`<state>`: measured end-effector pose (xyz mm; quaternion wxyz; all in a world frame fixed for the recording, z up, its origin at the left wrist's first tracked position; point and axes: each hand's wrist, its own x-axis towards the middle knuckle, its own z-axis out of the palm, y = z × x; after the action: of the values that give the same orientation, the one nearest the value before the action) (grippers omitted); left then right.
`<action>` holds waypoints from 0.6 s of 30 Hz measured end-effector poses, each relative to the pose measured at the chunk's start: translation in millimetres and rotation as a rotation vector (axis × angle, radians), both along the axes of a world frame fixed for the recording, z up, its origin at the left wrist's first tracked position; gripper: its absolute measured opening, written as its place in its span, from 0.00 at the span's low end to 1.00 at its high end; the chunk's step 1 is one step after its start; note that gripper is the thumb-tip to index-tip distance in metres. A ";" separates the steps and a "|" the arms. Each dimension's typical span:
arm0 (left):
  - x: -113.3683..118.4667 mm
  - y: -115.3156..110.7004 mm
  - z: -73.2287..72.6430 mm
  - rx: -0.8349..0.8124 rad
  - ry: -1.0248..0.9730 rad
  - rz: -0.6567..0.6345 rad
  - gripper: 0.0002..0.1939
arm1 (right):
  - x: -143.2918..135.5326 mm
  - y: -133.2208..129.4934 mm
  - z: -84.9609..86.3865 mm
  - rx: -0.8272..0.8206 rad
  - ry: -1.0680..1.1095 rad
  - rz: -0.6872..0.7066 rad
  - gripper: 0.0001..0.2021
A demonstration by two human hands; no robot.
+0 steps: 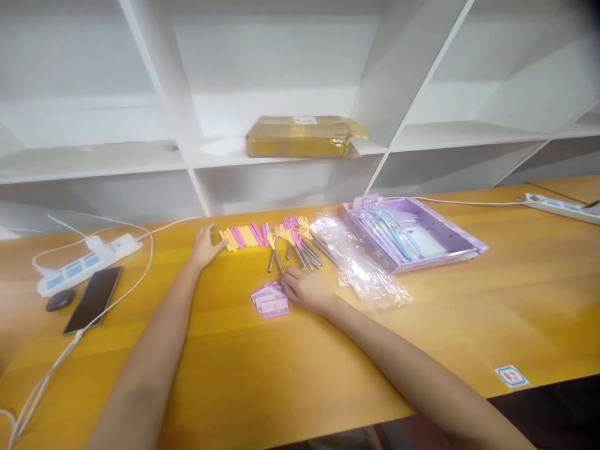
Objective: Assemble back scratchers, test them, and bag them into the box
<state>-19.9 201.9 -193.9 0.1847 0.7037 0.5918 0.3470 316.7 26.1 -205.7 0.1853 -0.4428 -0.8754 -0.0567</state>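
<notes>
My left hand (pixel 207 247) is at the left end of a row of yellow, pink and purple sticks (pixel 244 236), thumb and fingers apart around that end. My right hand (pixel 304 287) rests beside the lower ends of several metal rods with yellow and pink hand-shaped heads (pixel 291 232). Its fingertips touch or nearly touch one rod; whether they grip it is hidden. Just left of that hand lie purple-pink cards (pixel 272 301). Crumpled clear plastic (pixel 365 275) spreads to the right, beside a purple open box (pixel 445 236) holding blue and purple wrapped items (pixel 398 232).
At the left are a white power strip (pixel 89 265), a black phone (pixel 94 300), a dark mouse (pixel 60 300) and white cables. A taped brown package (pixel 300 137) sits on the shelf. Another power strip (pixel 562 207) lies far right, a sticker (pixel 512 375) near the front edge.
</notes>
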 end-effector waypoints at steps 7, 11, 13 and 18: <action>-6.9 -7.0 -6.5 -0.066 0.026 -0.170 0.57 | 3.7 2.6 -3.5 0.005 -0.013 0.068 0.14; -7.7 -4.7 -5.5 -0.083 -0.036 -0.157 0.57 | 6.4 4.5 -4.5 -0.016 -0.020 0.092 0.13; -8.6 -4.2 -5.8 -0.089 -0.088 -0.151 0.57 | 6.9 4.1 -4.8 -0.033 -0.021 0.086 0.13; -14.6 -2.6 -10.3 -0.097 -0.309 -0.126 0.55 | 3.8 0.6 -2.3 -0.091 -0.027 0.015 0.14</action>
<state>-34.5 199.3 -204.2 0.3286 0.6678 0.5273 0.4099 320.4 26.7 -208.1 0.1537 -0.4435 -0.8827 -0.0215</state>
